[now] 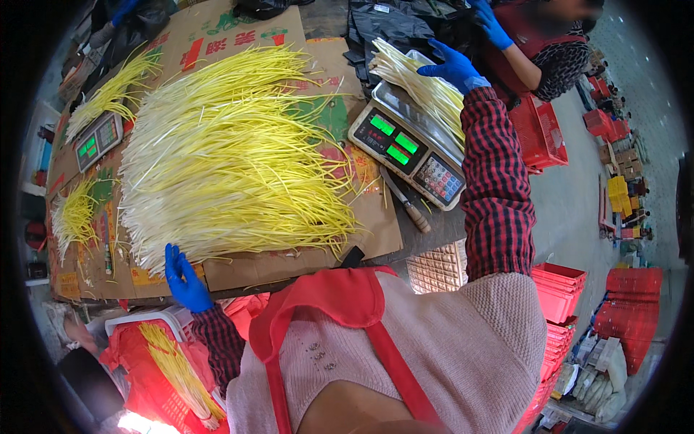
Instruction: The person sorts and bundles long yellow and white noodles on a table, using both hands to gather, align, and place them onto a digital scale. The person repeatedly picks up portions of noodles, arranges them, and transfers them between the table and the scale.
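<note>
My left hand (185,279), in a blue glove, is at the near edge of the table beside the white ends of a broad heap of yellow garlic chives (227,168). Its fingers are extended and hold nothing. On the right, my blue-gloved right hand (450,68) is spread at the side of a bundle of pale chives (417,89). That bundle lies on the metal pan of a digital scale (409,152) with lit green displays. Whether my fingertips touch the stalks I cannot tell. A wooden-handled knife (405,199) lies beside the scale.
Flattened cardboard (303,268) covers much of the table. A second scale (97,142) bears chives at the left, near a small chive pile (75,217). A co-worker's gloved hand (492,24) is beyond black plastic bags (390,27). Below left, a red-lined basket (122,355) holds chives.
</note>
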Tool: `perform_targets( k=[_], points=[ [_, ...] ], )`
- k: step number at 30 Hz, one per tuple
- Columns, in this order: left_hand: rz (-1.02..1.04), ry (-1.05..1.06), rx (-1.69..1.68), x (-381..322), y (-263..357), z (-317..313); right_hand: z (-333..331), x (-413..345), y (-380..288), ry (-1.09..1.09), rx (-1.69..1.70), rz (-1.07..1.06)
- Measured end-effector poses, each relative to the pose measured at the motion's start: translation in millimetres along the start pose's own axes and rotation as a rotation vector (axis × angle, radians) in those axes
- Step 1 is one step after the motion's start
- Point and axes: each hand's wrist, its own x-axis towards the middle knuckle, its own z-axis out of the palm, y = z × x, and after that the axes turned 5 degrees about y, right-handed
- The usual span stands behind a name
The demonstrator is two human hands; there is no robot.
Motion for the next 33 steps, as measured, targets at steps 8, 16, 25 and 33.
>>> perform_targets(
  k=[8,16,25,33],
  points=[
    [-0.095,-0.034,-0.065,-6,27,18,-9,-16,-42,0.003,-0.074,-0.019],
    [-0.206,-0.054,-0.015,-9,13,-6,36,1,-108,0.071,-0.183,-0.128],
    [-0.169,0.087,-0.11,9,21,0,243,-6,-393,-0.199,0.223,-0.948],
    [-0.265,0.109,0.032,12,5,-27,337,-48,-519,-0.639,-0.283,-0.654]
  ],
)
